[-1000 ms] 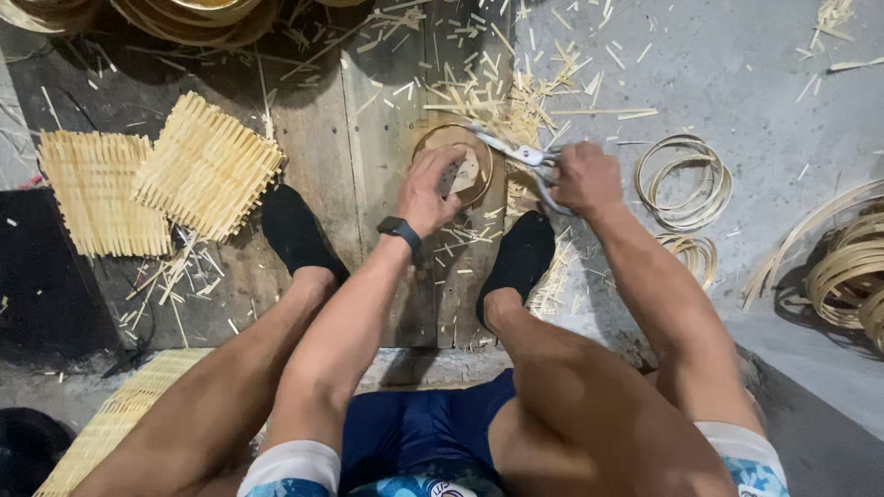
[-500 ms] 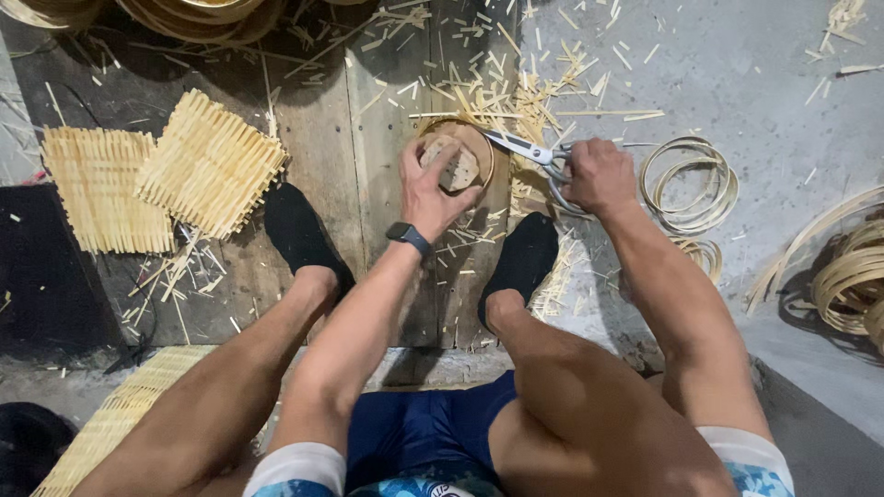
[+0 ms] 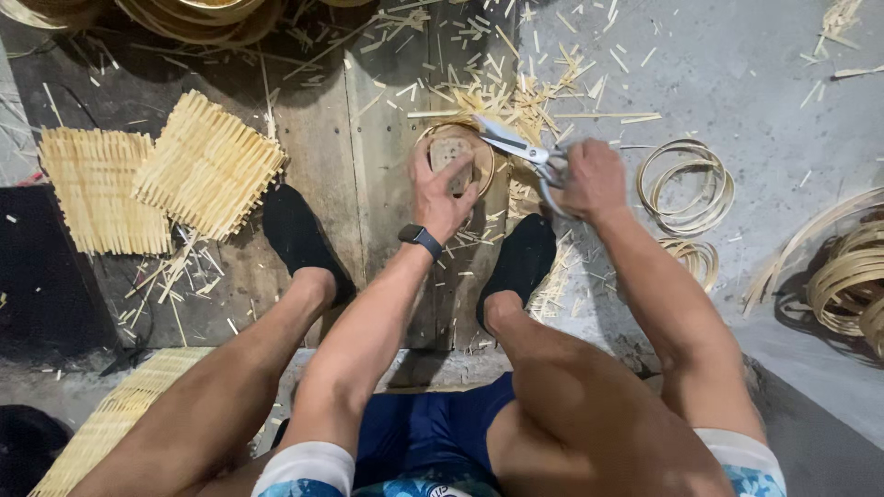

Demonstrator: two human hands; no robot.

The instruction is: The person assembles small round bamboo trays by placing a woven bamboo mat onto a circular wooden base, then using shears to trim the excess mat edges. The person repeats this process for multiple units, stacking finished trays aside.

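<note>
Just above the middle of the frame, the left hand (image 3: 442, 189) presses flat on a small round woven bamboo disc with a bent-strip rim (image 3: 453, 155), fingers spread over its square weave, pinning it to the dark wooden plank (image 3: 387, 110) that runs down the centre. The right hand (image 3: 594, 179) has its grip pressed together around the handles of grey metal shears (image 3: 520, 147), whose blades stand parted at the disc's right edge, tips pointing toward the upper left.

To trim well, the blades should follow close outside the rim, taking only protruding splint ends, while the pinning fingers stay inside the ring and away from the cut line. Turning the disc a little under the palm between snips looks safer than twisting the wrist.

Two feet in black socks (image 3: 299, 241) flank the work at mid-frame and hem it in below. Pale bamboo offcuts (image 3: 516, 92) litter the plank's upper part and the grey concrete floor (image 3: 755, 83) to the right. Two square woven bamboo mats (image 3: 207, 164) lie overlapped at the left, well apart from the hands. Loose coiled bamboo strip rings (image 3: 686, 184) sit just right of the shears hand, so the freest room for the elbow is toward the upper right.
</note>
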